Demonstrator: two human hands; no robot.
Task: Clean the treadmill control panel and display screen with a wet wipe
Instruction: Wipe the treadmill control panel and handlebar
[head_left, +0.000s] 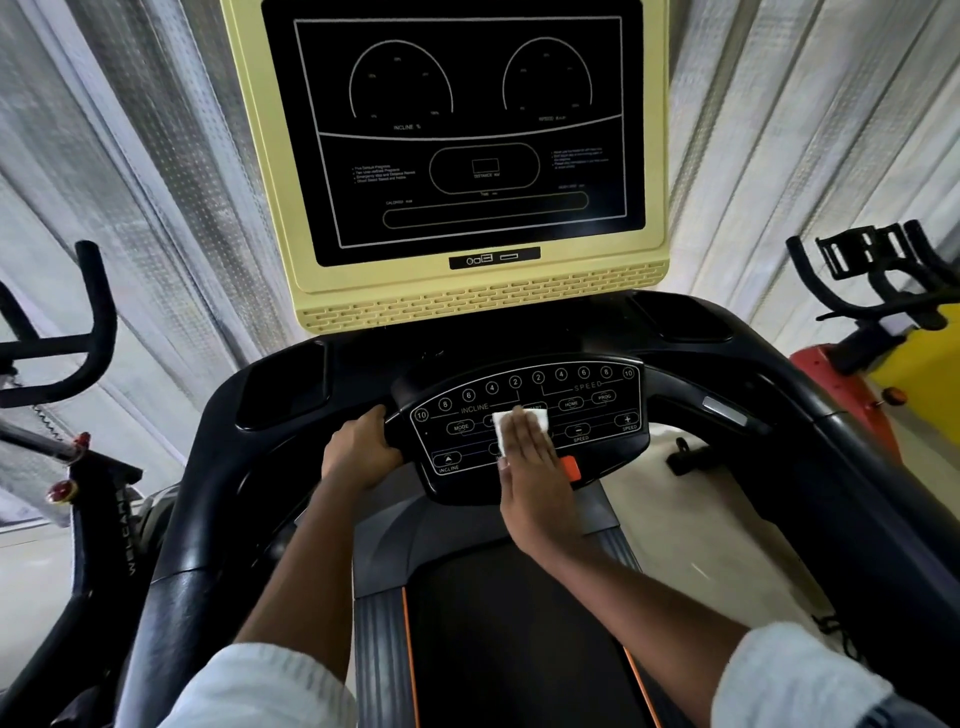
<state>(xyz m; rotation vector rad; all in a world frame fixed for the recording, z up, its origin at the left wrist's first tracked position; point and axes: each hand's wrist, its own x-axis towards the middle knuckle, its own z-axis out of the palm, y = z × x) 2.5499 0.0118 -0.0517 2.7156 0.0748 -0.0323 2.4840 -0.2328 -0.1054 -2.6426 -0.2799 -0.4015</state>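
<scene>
The black control panel (587, 410) with white button labels sits low at the centre of the treadmill. My right hand (532, 467) lies flat on it, pressing a white wet wipe (519, 422) against the panel's middle; the wipe shows above my fingertips. My left hand (361, 447) grips the panel's left edge by the handlebar. Above stands the dark display screen (467, 130) in a pale yellow frame (270, 208), untouched by either hand.
An orange safety key (571, 467) sits just right of my right hand. The black running belt (509, 623) lies below. Exercise-bike handlebars stand at the left (88, 322) and at the right (878, 270). Pale curtains hang behind.
</scene>
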